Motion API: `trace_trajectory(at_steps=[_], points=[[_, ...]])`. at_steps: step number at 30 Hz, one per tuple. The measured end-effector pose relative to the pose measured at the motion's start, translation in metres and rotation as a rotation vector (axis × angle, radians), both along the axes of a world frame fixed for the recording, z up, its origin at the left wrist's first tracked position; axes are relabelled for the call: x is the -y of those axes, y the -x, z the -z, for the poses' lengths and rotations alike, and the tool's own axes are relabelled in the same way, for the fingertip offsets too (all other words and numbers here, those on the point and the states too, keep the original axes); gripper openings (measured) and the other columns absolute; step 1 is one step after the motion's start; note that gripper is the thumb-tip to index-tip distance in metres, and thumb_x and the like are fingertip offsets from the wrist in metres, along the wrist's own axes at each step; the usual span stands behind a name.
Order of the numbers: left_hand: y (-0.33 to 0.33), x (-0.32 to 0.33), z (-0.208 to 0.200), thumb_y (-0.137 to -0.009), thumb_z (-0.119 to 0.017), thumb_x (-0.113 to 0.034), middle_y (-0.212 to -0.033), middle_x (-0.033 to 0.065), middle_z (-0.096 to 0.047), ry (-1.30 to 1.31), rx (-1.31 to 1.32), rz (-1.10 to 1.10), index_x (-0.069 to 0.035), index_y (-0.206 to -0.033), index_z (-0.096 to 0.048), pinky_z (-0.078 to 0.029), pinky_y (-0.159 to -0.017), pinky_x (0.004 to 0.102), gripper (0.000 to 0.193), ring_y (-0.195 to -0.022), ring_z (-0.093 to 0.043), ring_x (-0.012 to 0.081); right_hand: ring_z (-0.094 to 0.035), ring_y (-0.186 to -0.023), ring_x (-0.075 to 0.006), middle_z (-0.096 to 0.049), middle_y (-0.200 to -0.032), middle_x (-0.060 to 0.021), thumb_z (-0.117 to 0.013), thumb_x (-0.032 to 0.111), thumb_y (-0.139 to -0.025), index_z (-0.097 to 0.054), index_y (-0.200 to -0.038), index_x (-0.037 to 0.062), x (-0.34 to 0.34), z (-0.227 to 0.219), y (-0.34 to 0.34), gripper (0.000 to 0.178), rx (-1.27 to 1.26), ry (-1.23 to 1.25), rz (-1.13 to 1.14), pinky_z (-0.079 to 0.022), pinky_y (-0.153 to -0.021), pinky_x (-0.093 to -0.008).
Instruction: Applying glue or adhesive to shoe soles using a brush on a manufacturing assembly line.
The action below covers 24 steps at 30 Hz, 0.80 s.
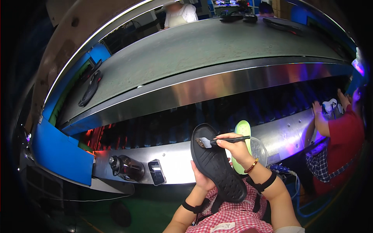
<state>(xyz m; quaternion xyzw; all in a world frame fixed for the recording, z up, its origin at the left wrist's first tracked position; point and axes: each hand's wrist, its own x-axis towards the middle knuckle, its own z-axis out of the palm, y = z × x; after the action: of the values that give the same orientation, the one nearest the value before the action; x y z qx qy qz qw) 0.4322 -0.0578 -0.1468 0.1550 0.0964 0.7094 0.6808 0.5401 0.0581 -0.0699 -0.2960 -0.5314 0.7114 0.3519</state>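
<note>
A black shoe sole (217,167) lies tilted in front of me, its patterned inner side facing up. My left hand (203,176) grips its left edge from below, the fingers mostly hidden behind it. In my right hand (235,147) is a brush (206,142) with a dark handle, a whitish ferrule and brown bristles. The bristle end rests on the sole's upper part. Just behind my right hand is a light green sole (243,130), partly covered by my hand and the black sole. A clear round plastic container (259,151) sits beside it.
On the metal ledge (176,161) stand a dark bottle (126,167) and a phone (157,172). Beyond runs a conveyor belt (186,54) carrying dark soles (90,88). A co-worker in red (344,143) works at the right; another person (180,14) is across the belt.
</note>
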Motion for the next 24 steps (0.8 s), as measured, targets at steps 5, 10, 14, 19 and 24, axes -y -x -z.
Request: trace_trajectory(at_steps=[5,10,14,19,24], points=[[-0.005,-0.001,0.008,-0.086,-0.02,-0.078,-0.149,0.0118,-0.033,0.226,-0.137,-0.228,-0.012,-0.148,-0.026,-0.03,-0.112,0.0461,0.09,-0.134,-0.038,0.0301,-0.067,-0.084,-0.0156,-0.071,-0.091,-0.0111,-0.07,0.012,-0.082,-0.071,-0.097,0.001,0.02,0.01,0.013,0.019,0.15,-0.48,0.064,-0.053,-0.077,-0.0267],[0.007,-0.008,0.014,-0.084,-0.02,-0.08,-0.132,0.0119,-0.05,0.41,-0.088,-0.297,-0.013,-0.137,-0.042,-0.038,-0.105,0.0442,0.088,-0.121,-0.049,0.0296,-0.068,-0.086,-0.0283,-0.071,-0.091,-0.0143,-0.067,0.016,-0.077,-0.07,-0.091,0.002,0.033,0.027,0.005,0.02,0.145,-0.965,-0.01,-0.048,-0.081,-0.0368],[0.043,-0.002,0.001,-0.081,-0.019,-0.083,-0.123,0.0219,-0.056,0.208,-0.077,-0.265,-0.005,-0.137,-0.041,-0.043,-0.098,0.0513,0.099,-0.11,-0.056,0.0385,-0.067,-0.092,-0.022,-0.072,-0.096,-0.0095,-0.07,0.018,-0.076,-0.071,-0.094,0.0075,0.045,0.029,-0.033,0.021,0.245,-0.975,-0.333,-0.042,-0.09,-0.0406],[0.045,0.014,-0.017,-0.078,-0.017,-0.086,-0.136,0.0243,-0.046,0.115,-0.115,-0.106,-0.005,-0.143,-0.034,-0.037,-0.105,0.0531,0.105,-0.122,-0.049,0.0399,-0.069,-0.082,-0.0191,-0.072,-0.092,-0.011,-0.071,0.014,-0.077,-0.072,-0.095,0.0037,0.038,0.005,-0.056,0.021,0.174,-0.704,-0.509,-0.051,-0.081,-0.0329],[0.011,0.009,-0.021,-0.081,-0.018,-0.083,-0.144,0.0176,-0.04,-0.121,0.278,0.043,-0.007,-0.144,-0.033,-0.034,-0.109,0.0511,0.099,-0.129,-0.043,0.0361,-0.068,-0.085,-0.0238,-0.071,-0.093,-0.0138,-0.074,0.007,-0.074,-0.072,-0.094,0.0022,0.023,-0.026,-0.026,0.021,0.034,-0.716,0.022,-0.051,-0.08,-0.033]])
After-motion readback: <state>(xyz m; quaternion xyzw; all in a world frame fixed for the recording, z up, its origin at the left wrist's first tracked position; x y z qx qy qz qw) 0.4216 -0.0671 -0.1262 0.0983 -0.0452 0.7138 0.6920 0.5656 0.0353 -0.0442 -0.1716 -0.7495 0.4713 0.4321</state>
